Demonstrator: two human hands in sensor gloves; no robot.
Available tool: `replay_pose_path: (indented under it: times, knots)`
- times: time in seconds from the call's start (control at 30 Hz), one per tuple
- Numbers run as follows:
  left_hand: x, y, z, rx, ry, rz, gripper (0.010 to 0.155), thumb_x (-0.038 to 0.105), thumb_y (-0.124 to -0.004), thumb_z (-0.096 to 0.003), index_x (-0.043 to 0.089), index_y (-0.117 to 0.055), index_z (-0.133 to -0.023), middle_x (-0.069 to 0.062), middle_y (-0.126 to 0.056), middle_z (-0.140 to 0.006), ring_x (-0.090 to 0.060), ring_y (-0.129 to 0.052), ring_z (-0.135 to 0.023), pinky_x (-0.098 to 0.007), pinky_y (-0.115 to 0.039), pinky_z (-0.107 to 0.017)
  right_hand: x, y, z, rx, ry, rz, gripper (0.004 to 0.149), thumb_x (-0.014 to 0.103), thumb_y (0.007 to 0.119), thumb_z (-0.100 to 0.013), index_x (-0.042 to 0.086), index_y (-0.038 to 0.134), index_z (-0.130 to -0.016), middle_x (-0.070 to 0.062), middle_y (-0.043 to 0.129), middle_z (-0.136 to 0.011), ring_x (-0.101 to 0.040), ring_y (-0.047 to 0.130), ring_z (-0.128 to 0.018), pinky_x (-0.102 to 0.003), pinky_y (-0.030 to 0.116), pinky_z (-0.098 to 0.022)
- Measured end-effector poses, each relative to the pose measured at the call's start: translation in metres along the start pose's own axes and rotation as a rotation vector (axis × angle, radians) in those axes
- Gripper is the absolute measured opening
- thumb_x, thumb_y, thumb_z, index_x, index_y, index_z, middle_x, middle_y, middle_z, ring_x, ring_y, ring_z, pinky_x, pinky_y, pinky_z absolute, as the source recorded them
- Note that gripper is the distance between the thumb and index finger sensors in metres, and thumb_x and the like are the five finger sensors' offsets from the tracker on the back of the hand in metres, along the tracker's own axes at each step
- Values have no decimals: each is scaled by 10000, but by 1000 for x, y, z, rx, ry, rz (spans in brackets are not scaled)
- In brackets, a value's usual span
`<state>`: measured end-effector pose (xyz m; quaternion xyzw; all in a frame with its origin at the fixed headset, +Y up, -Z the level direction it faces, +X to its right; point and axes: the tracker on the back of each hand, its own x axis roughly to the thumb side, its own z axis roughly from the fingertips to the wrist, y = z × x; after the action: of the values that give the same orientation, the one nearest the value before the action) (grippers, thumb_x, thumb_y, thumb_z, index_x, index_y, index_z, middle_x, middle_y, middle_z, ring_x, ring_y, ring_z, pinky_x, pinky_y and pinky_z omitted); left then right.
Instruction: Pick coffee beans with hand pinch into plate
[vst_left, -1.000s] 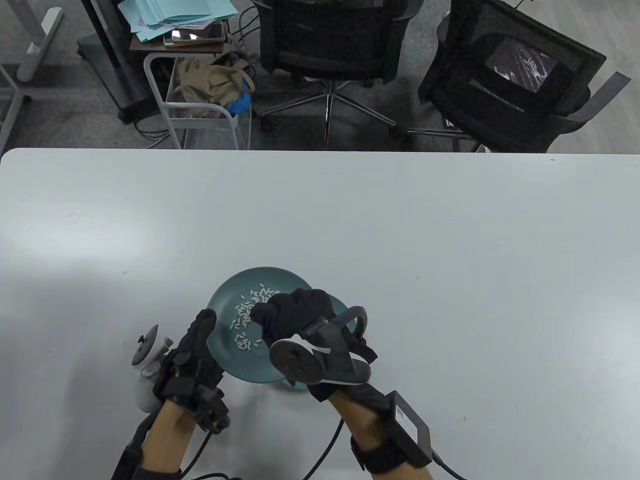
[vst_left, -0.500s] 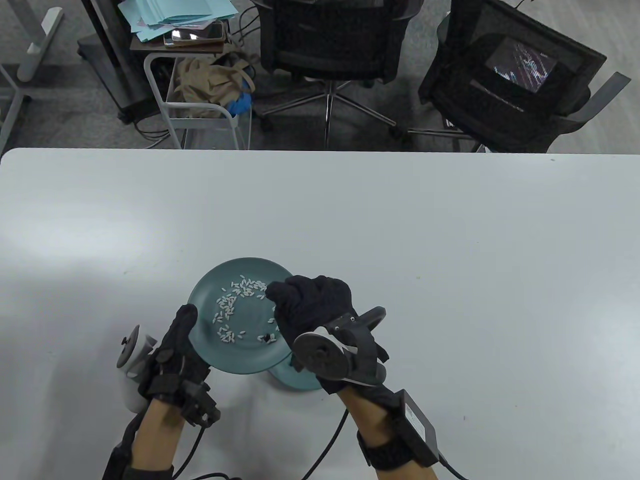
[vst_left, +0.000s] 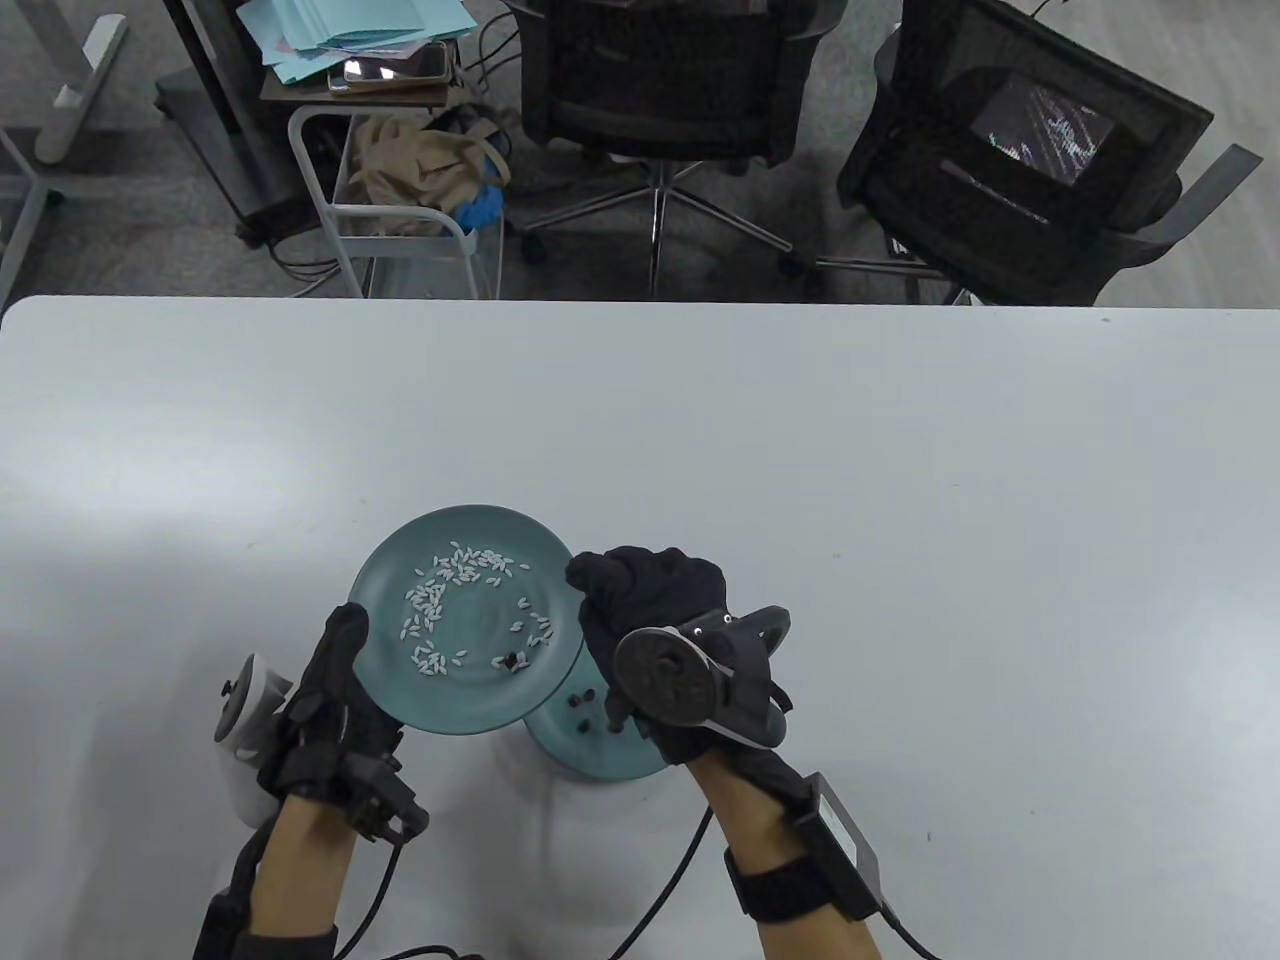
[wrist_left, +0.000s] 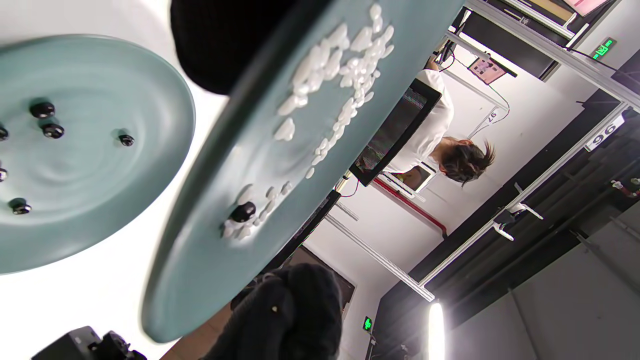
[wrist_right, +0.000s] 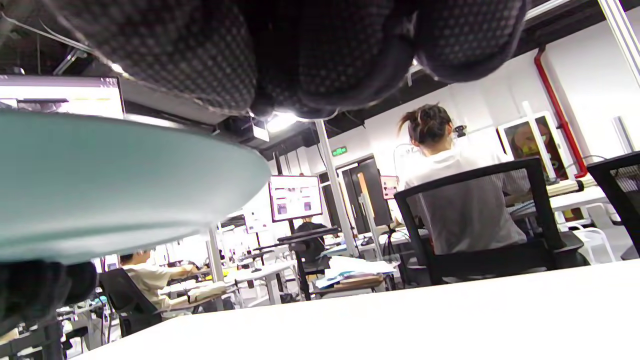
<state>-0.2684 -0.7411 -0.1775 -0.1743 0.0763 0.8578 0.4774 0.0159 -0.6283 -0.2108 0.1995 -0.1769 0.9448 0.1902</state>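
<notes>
A: Change since earlier frame: upper plate (vst_left: 470, 680), gripped at its near-left rim by left hand (vst_left: 335, 690), has shifted leftward, exposing more of lower plate (vst_left: 585, 755); right hand (vst_left: 650, 610) has drawn off the upper plate toward its right edge.

B: Item, coffee beans?

A: Several dark beans (wrist_left: 42, 109) lie in the lower plate, which rests on the table (vst_left: 900, 500) just below the right hand. One dark bean (vst_left: 515, 659) remains on the upper plate among pale grains (vst_left: 465, 565), near the right-hand side of that dish.

B: Right hand, condition?

A: Fingers curled together, tips bunched. Whether a bean is pinched, cannot tell; the right wrist view shows only glove fabric.

B: Reason for the raised plate?

A: Judged: held tilted and close so beans travel a short way from mixed dish to sorted dish.

B: Obstructions, surroundings?

A: Upper plate overlaps part of the lower one, narrowing the drop area. Beyond the table's far edge: office chairs (vst_left: 660, 80), wire cart (vst_left: 400, 215)
</notes>
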Motion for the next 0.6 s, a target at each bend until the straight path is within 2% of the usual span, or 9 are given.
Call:
replay_pose_path:
  times: [0.17, 0.6]
  knots:
    - [1, 0, 1, 18, 0, -16, 631, 638, -540, -471, 348, -400, -1014, 9, -724, -928, -212, -904, -722, -309, -832, -516, -3, 10, 0, 49, 7, 18, 388, 340, 829, -444, 240, 779, -816, -73, 904, -740, -232, 885, -485, -556, 706, -510]
    - [-2, 0, -1, 17, 11, -29, 632, 638, -545, -473, 345, -402, -1014, 4, -723, -927, -215, -902, -721, -309, -832, -515, -6, 9, 4, 93, 8, 30, 383, 361, 818, -447, 241, 794, -810, -65, 927, -710, -233, 894, -462, -566, 705, -511]
